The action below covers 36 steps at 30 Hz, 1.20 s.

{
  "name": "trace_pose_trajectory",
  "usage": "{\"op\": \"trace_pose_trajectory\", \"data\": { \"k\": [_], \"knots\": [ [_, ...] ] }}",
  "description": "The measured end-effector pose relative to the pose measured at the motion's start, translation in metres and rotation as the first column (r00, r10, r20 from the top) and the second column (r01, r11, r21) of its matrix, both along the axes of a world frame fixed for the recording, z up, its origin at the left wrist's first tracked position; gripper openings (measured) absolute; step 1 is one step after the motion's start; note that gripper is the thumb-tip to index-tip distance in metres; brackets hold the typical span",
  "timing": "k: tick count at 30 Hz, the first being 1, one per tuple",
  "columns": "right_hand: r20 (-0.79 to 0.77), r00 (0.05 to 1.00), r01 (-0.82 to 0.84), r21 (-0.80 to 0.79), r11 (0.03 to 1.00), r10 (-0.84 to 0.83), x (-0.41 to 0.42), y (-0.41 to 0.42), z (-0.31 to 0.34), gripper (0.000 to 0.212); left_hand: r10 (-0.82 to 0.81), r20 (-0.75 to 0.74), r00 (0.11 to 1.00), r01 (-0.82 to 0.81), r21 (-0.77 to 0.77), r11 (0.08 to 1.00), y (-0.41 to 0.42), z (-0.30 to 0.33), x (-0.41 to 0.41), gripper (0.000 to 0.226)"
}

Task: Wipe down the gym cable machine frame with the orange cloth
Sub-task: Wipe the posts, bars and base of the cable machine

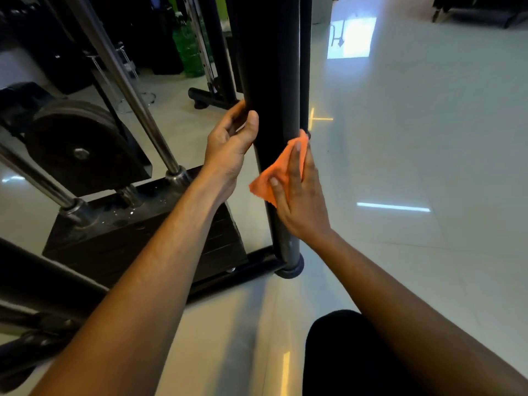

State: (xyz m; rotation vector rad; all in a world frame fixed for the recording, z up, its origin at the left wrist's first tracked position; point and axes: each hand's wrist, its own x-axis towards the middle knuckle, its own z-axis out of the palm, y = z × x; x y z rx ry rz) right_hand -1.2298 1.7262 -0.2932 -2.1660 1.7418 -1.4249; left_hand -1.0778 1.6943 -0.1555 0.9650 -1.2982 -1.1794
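A thick black upright post (274,81) of the cable machine frame runs down the middle of the head view to a round foot on the floor. My right hand (300,195) presses the orange cloth (274,172) flat against the post's lower right side, fingers pointing up. My left hand (231,144) grips the left side of the same post a little higher, thumb on the front and fingers wrapped behind. Part of the cloth is hidden under my right palm.
Left of the post stand the black weight stack (143,238), two chrome guide rods (134,110) and a black pulley wheel (77,147). A base bar (228,278) lies along the floor. Glossy pale tiles (400,167) spread to the right. My dark-clothed knee (337,352) is at the bottom.
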Motion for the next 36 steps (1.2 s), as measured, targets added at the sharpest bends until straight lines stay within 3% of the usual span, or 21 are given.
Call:
{"op": "trace_pose_trajectory", "data": {
  "k": [4, 9, 15, 22, 28, 31, 36],
  "knots": [
    [0.007, 0.999, -0.039, 0.117, 0.992, 0.039, -0.005, 0.01, -0.055, 0.095, 0.003, 0.009, 1.0, -0.003, -0.029, 1.0, -0.001, -0.019, -0.003, 0.045],
    [0.197, 0.98, 0.038, -0.058, 0.998, -0.026, 0.019, -0.012, -0.013, 0.09, -0.01, 0.008, 1.0, 0.01, -0.022, 1.0, 0.0, -0.044, -0.002, 0.047],
    [0.018, 0.999, -0.03, -0.013, 0.999, 0.031, 0.002, -0.004, -0.091, 0.099, 0.02, -0.011, 1.0, -0.02, -0.057, 0.998, -0.003, -0.067, -0.005, 0.049],
    [0.185, 0.983, 0.042, -0.115, 0.992, -0.02, 0.015, -0.015, -0.086, 0.087, 0.0, -0.034, 0.999, -0.001, -0.041, 0.999, 0.003, -0.121, -0.011, 0.033],
    [-0.012, 1.0, -0.028, -0.015, 0.999, 0.028, -0.001, -0.005, -0.161, 0.096, 0.009, 0.023, 1.0, -0.007, -0.076, 0.997, -0.001, -0.128, -0.008, 0.039],
    [0.049, 0.998, -0.033, 0.009, 0.999, 0.033, 0.002, -0.001, -0.154, 0.097, 0.006, 0.025, 1.0, -0.004, -0.082, 0.997, 0.0, -0.141, -0.007, 0.04],
    [0.136, 0.991, 0.03, -0.116, 0.993, -0.014, 0.014, -0.019, -0.15, 0.092, -0.004, -0.009, 1.0, 0.004, -0.074, 0.997, -0.004, -0.179, -0.007, 0.044]
  ]
}}
